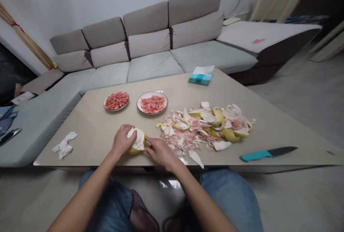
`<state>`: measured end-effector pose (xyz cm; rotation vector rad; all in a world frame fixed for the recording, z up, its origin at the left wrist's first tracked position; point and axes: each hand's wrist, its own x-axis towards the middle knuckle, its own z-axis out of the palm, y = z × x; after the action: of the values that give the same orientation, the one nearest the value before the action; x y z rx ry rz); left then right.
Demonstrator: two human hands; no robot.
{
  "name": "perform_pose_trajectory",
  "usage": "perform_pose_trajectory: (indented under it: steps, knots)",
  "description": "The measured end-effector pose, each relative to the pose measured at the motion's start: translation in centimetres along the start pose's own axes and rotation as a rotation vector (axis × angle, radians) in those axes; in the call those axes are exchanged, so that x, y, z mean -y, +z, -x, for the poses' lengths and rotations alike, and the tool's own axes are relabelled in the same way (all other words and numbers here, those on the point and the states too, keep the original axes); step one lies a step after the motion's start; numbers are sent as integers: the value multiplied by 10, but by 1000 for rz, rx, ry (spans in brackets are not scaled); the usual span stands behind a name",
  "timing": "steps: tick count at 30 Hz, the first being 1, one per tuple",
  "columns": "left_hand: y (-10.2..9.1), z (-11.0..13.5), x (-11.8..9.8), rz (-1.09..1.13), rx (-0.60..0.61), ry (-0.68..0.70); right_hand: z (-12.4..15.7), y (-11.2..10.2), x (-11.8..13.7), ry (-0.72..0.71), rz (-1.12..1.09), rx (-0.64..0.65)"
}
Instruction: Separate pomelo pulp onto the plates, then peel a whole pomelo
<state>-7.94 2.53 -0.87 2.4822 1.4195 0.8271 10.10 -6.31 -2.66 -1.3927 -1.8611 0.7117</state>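
Observation:
A partly peeled pomelo, with white pith on top and yellow-green rind lower down, sits at the near edge of the table. My left hand is wrapped around its left side, the thumb pressed onto the pith. On the other side, my right hand grips the rind edge between thumb and forefinger. A heap of pomelo peel, with yellow rind, white pith and pink membrane scraps, lies to the right of my hands. Beyond them stand two plates of pink-red pomelo flesh, a left plate and a right plate.
A knife with a teal handle and dark blade lies near the table's front right edge. A crumpled tissue is at the left, and a blue tissue pack at the back. A grey sofa borders the table's far side.

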Motion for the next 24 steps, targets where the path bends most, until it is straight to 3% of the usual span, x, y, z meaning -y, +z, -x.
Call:
perform_pose_trajectory:
  steps: [8, 13, 18, 21, 24]
  knots:
    - [-11, 2, 0, -71, -51, -6, -1, 9, 16, -53, 325, -102]
    - [-21, 19, 7, -72, 10, 27, -13, 9, 13, -278, 459, 36]
    - [-22, 41, 3, -96, 146, 150, -28, 4, 0, -312, 364, 81]
    - [-13, 41, 0, -98, 63, 131, -34, 4, -1, -322, 217, 17]
    - [-7, 30, 5, -65, -16, 146, -38, 13, -1, -301, -73, -91]
